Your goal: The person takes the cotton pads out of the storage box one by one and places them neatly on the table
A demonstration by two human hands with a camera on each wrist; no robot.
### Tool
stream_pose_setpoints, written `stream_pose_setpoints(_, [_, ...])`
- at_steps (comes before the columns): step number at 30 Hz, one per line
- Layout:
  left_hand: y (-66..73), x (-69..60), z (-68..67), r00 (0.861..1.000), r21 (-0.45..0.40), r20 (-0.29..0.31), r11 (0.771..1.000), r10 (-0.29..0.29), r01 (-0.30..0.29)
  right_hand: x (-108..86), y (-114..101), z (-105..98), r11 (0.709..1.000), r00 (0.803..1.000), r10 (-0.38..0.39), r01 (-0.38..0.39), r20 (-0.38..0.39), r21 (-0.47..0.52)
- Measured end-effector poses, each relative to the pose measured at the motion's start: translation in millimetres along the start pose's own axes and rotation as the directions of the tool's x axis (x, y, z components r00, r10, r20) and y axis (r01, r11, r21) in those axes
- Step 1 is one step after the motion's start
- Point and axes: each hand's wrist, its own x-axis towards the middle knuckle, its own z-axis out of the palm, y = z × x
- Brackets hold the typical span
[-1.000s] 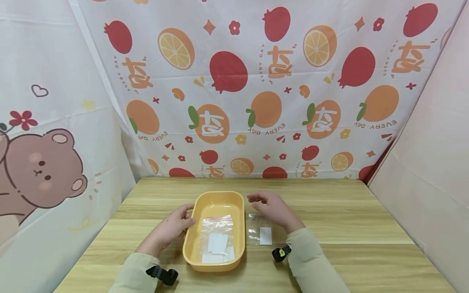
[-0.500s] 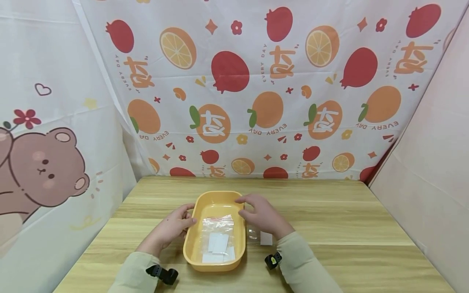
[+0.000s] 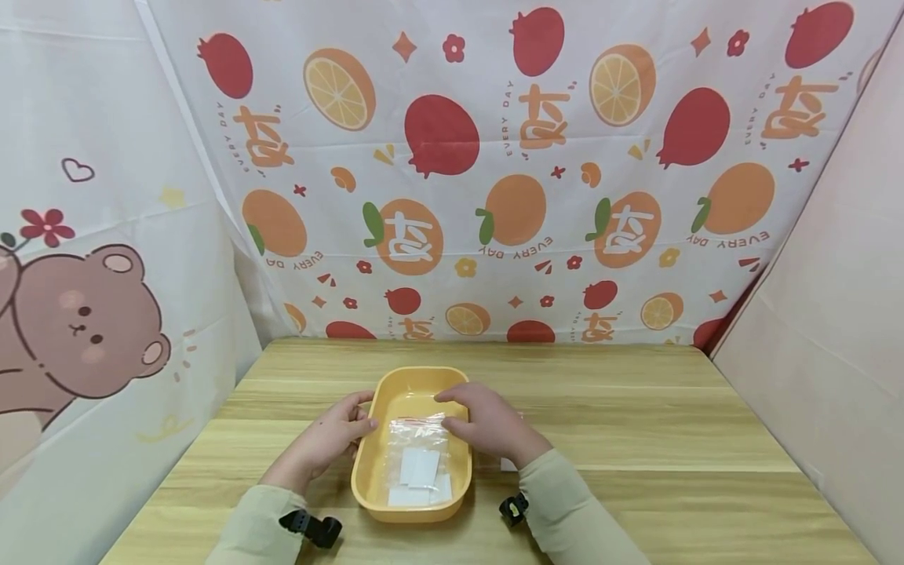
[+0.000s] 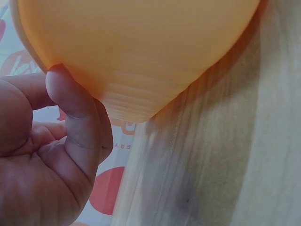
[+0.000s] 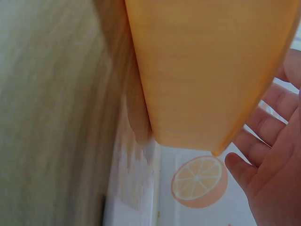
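Observation:
A yellow oblong tray (image 3: 417,384) stands on the table, holding clear zip bags (image 3: 421,471) with white rectangular pieces in them; how many bags overlap cannot be told. My left hand (image 3: 321,439) pinches the tray's left rim, thumb over the edge; in the left wrist view that thumb (image 4: 70,94) lies against the tray wall. Over the right rim reaches my right hand (image 3: 494,420), fingers spread and loosely bent above the bags, holding nothing visible. Another clear bag with a white piece (image 3: 508,464) lies on the table, mostly hidden beneath the right forearm and hand.
The wood-grain table (image 3: 636,439) extends to both sides of the tray. A fruit-print cloth (image 3: 459,220) hangs behind it, with pale cloths at left and right. Black straps with small devices (image 3: 311,528) sit on both wrists.
My right hand has moved left from above the bag on the table, across the tray's right rim to over its inside. The left hand and tray stay in place.

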Motion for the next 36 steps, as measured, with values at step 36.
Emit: stream_pose_setpoints(36, [3.9, -1.0, 0.5, 1.0, 0.003, -0.007, 1.0, 0.0, 0.0, 43.0, -18.7, 31.0, 0.873, 0.987, -0.015, 0.092, 0.161, -0.479])
